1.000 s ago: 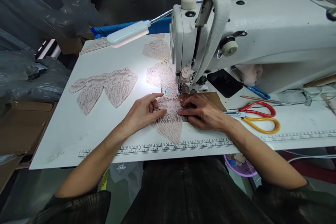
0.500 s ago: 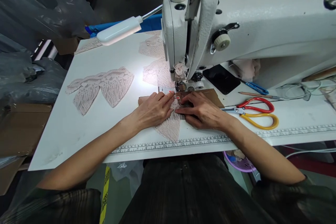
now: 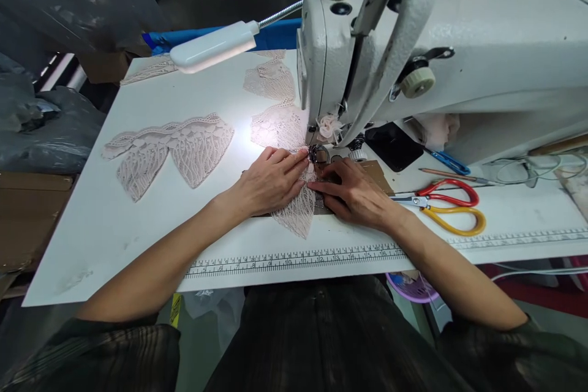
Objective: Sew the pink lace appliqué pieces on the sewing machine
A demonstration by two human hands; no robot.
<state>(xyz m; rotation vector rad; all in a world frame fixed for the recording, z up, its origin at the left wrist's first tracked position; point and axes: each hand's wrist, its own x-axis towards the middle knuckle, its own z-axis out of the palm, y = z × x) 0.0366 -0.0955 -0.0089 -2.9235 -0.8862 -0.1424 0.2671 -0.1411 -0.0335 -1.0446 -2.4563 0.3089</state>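
Note:
Beneath the presser foot of the sewing machine (image 3: 316, 153), a pale pink lace piece (image 3: 297, 211) runs toward me, its pointed end lying on the table. My left hand (image 3: 271, 180) lies flat on the lace's left side, fingers stretched toward the needle area and fingertips close to the foot. My right hand (image 3: 353, 193) is at the right edge with bent fingers, the index finger touching the lace and the thumb tucked below. Its hold looks like a light grip on the edge. The exact stitching point is hidden by fingers and foot.
Another lace piece (image 3: 172, 150) lies left; more lace (image 3: 271, 82) lies behind the needle. Red-and-yellow-handled scissors (image 3: 452, 211), a black phone (image 3: 394, 146), blue snips (image 3: 448, 161) and a pencil (image 3: 454, 175) lie right. A lamp (image 3: 214, 48) overhangs the table; a ruler strip (image 3: 294, 263) runs along its front.
The view has shifted nearer to the machine. The lace under my hands has moved slightly away from me toward the foot, its tip now farther from the ruler. Both hands stay on it.

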